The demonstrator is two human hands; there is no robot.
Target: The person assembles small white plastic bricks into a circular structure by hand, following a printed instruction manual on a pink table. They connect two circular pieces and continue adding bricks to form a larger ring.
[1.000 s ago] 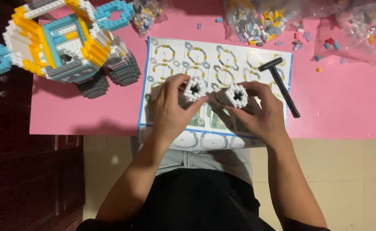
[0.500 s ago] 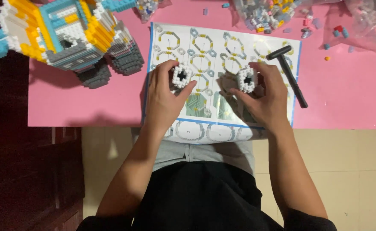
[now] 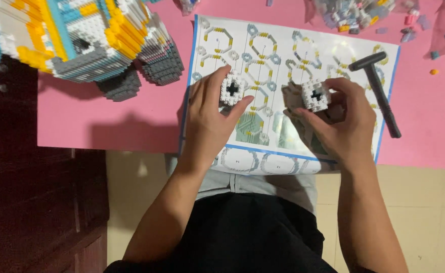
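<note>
The two small block wheels (image 3: 231,90) (image 3: 315,96) are bumpy plastic, the picture sheet (image 3: 303,55) is shiny paper, and the pink tabletop (image 3: 106,121) looks smooth.

Pink tabletop (image 3: 106,126), dark wood cabinet (image 3: 35,212), beige tiled floor (image 3: 435,217).

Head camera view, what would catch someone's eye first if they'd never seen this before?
Probably the big white, yellow and blue brick model at the pink table's far left corner. Next, at centre, the left hand and right hand each hold a small white brick wheel over the instruction sheet. A dark hammer tool lies at the sheet's right edge.
</note>
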